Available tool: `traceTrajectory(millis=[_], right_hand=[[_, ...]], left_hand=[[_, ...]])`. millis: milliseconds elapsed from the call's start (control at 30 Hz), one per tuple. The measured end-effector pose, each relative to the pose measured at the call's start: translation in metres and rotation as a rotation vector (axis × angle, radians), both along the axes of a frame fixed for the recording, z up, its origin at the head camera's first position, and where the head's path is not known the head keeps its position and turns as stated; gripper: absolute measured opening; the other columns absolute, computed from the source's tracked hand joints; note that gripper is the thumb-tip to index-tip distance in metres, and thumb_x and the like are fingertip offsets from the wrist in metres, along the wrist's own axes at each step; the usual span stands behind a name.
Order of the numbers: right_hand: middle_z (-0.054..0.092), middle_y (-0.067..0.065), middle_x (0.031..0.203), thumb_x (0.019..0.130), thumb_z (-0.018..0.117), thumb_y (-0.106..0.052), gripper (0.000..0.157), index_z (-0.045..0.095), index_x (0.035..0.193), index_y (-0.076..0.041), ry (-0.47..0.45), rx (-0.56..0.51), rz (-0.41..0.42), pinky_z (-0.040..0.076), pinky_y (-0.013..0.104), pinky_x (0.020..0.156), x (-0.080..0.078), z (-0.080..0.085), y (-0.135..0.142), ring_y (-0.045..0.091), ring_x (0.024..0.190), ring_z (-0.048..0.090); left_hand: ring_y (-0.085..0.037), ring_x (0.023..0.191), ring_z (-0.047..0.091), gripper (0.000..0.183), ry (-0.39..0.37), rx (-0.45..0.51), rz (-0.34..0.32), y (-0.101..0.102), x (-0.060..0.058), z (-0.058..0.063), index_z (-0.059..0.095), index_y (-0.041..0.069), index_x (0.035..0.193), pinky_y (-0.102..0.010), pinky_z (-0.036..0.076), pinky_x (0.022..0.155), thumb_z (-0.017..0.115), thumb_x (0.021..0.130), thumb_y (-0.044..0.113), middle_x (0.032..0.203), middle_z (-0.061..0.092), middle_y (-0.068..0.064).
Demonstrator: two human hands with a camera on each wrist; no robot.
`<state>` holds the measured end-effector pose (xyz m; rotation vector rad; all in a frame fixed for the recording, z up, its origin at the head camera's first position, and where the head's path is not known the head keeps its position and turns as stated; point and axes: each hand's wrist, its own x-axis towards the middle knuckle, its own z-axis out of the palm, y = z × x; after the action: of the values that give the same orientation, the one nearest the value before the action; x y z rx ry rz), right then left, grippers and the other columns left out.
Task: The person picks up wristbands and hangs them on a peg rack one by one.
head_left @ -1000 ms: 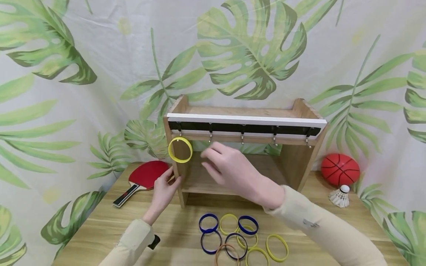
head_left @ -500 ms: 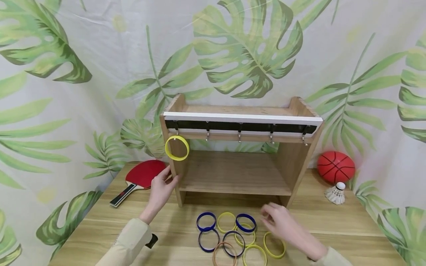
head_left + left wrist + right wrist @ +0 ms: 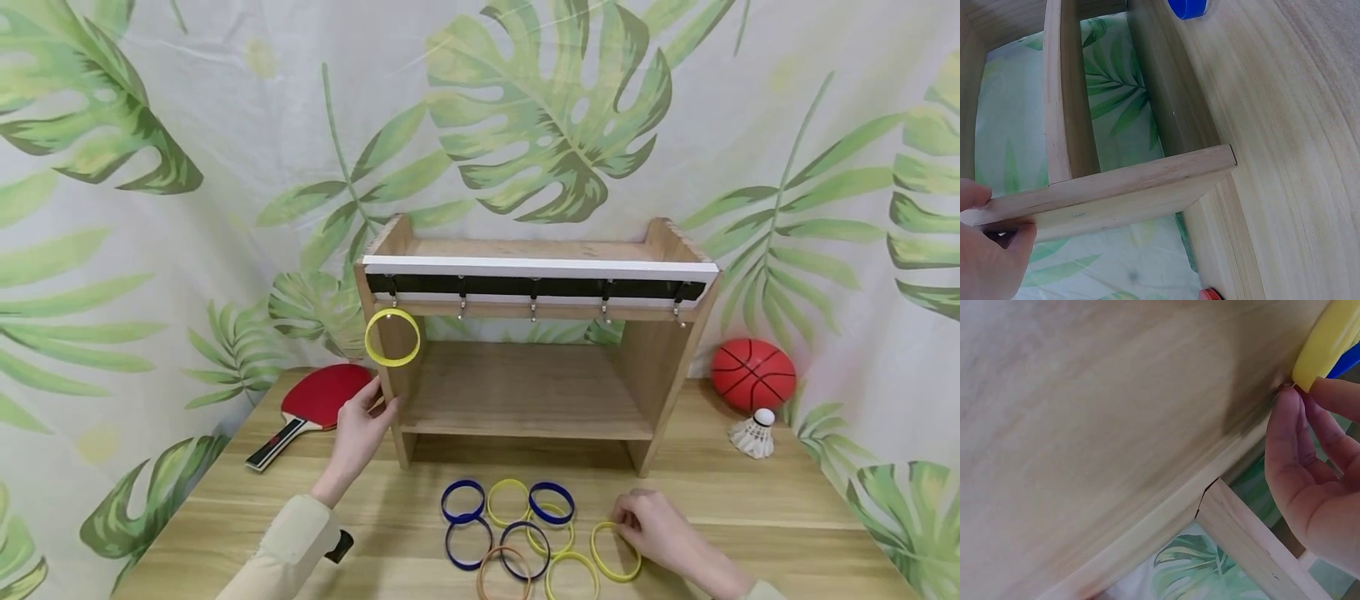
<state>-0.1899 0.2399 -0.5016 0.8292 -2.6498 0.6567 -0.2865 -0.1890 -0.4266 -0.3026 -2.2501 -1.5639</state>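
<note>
My left hand [image 3: 360, 429] grips the left side panel of a small wooden shelf [image 3: 525, 392], thumb and fingers on either side of the panel edge [image 3: 1104, 184] in the left wrist view. A yellow silicone wristband [image 3: 392, 363] hangs from the leftmost hook of the black-and-white hook strip [image 3: 495, 287]. At the lower right, my right hand [image 3: 663, 529] pinches the edge of another yellow wristband [image 3: 1325, 347] lying on the table. To its left lie several more wristbands, among them a blue one [image 3: 551, 521] and an orange one [image 3: 480, 575], some overlapping.
A red table tennis bat [image 3: 326, 396] lies left of the shelf. On the right, a small red basketball [image 3: 752, 375] sits behind a shuttlecock [image 3: 752, 437]. A leaf-patterned curtain [image 3: 225, 150] hangs behind the wooden table [image 3: 810, 533].
My right hand has come down from in front of the hooks to the rightmost yellow wristband on the table and taken its edge. My left hand keeps its grip on the shelf.
</note>
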Motion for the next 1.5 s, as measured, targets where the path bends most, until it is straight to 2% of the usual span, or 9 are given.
traceTrajectory(millis=[167, 333, 500, 667, 867, 1000, 1167, 1300, 1500], right_hand=[[0.061, -0.007, 0.069, 0.072, 0.079, 0.004, 0.023, 0.065, 0.07, -0.014, 0.006, -0.036, 0.023, 0.046, 0.013, 0.052, 0.001, 0.003, -0.001, -0.004, 0.064, 0.053], [0.068, -0.001, 0.072, 0.077, 0.074, 0.006, 0.018, 0.064, 0.075, -0.009, -0.059, -0.092, 0.054, 0.053, 0.015, 0.053, 0.003, 0.023, -0.006, -0.002, 0.065, 0.06], [0.068, 0.0, 0.073, 0.076, 0.076, 0.007, 0.021, 0.064, 0.078, -0.01, 0.065, -0.137, 0.133, 0.052, 0.01, 0.053, 0.002, 0.055, -0.018, -0.001, 0.064, 0.061], [0.066, -0.004, 0.074, 0.074, 0.078, 0.006, 0.023, 0.065, 0.08, -0.012, 0.211, -0.129, 0.186, 0.051, 0.007, 0.056, -0.003, 0.101, -0.04, -0.002, 0.066, 0.058], [0.066, -0.001, 0.078, 0.076, 0.076, 0.007, 0.02, 0.066, 0.085, -0.007, 0.303, -0.122, 0.266, 0.054, 0.007, 0.06, -0.012, 0.172, -0.07, 0.004, 0.068, 0.062], [0.067, 0.001, 0.081, 0.079, 0.076, 0.004, 0.016, 0.067, 0.088, -0.006, 0.346, -0.124, 0.273, 0.054, 0.01, 0.06, -0.017, 0.219, -0.092, 0.005, 0.07, 0.061], [0.068, 0.003, 0.086, 0.087, 0.072, -0.002, 0.007, 0.067, 0.091, -0.005, 0.364, -0.124, 0.287, 0.057, 0.014, 0.064, -0.026, 0.262, -0.122, 0.008, 0.075, 0.065], [0.068, 0.004, 0.087, 0.091, 0.069, -0.004, 0.002, 0.067, 0.09, -0.005, 0.404, -0.104, 0.284, 0.058, 0.017, 0.067, -0.037, 0.277, -0.142, 0.01, 0.077, 0.067], [0.065, 0.002, 0.08, 0.09, 0.067, -0.002, 0.007, 0.065, 0.085, -0.008, 0.469, -0.056, 0.236, 0.054, 0.021, 0.064, -0.054, 0.28, -0.161, 0.01, 0.072, 0.06]], left_hand=[[-0.034, 0.122, 0.061, 0.043, 0.004, 0.009, -0.004, 0.001, -0.001, 0.0, 0.058, -0.002, 0.136, -0.042, 0.056, 0.095, 0.064, 0.093, -0.001, 0.132, 0.063, -0.024], [-0.034, 0.122, 0.06, 0.044, 0.006, 0.014, -0.003, 0.001, -0.002, 0.001, 0.057, -0.003, 0.136, -0.044, 0.056, 0.096, 0.064, 0.092, -0.002, 0.132, 0.063, -0.024], [-0.038, 0.123, 0.058, 0.045, -0.011, 0.002, -0.006, 0.006, 0.005, 0.01, 0.054, -0.007, 0.137, -0.045, 0.055, 0.096, 0.062, 0.093, -0.004, 0.134, 0.06, -0.028], [-0.039, 0.123, 0.059, 0.046, -0.049, 0.0, -0.008, 0.011, 0.017, 0.022, 0.054, -0.009, 0.136, -0.045, 0.055, 0.096, 0.063, 0.091, -0.006, 0.133, 0.061, -0.029], [-0.037, 0.124, 0.059, 0.046, -0.019, 0.006, 0.002, 0.005, 0.007, 0.007, 0.056, -0.005, 0.137, -0.044, 0.055, 0.096, 0.064, 0.092, -0.002, 0.134, 0.061, -0.026], [-0.036, 0.122, 0.06, 0.045, -0.008, 0.017, 0.002, 0.001, 0.001, -0.001, 0.057, -0.003, 0.136, -0.04, 0.057, 0.094, 0.066, 0.091, -0.002, 0.132, 0.063, -0.024], [-0.037, 0.121, 0.06, 0.045, -0.005, 0.003, 0.016, -0.001, 0.0, -0.002, 0.058, -0.002, 0.135, -0.032, 0.059, 0.092, 0.066, 0.091, -0.002, 0.13, 0.064, -0.023], [-0.037, 0.121, 0.061, 0.045, -0.002, -0.018, 0.023, -0.001, 0.0, -0.003, 0.058, -0.001, 0.136, -0.031, 0.059, 0.091, 0.066, 0.092, 0.001, 0.131, 0.064, -0.023], [-0.033, 0.122, 0.061, 0.046, -0.001, -0.018, 0.013, -0.002, 0.0, -0.002, 0.058, -0.001, 0.136, -0.036, 0.059, 0.091, 0.067, 0.091, 0.001, 0.131, 0.064, -0.022]])
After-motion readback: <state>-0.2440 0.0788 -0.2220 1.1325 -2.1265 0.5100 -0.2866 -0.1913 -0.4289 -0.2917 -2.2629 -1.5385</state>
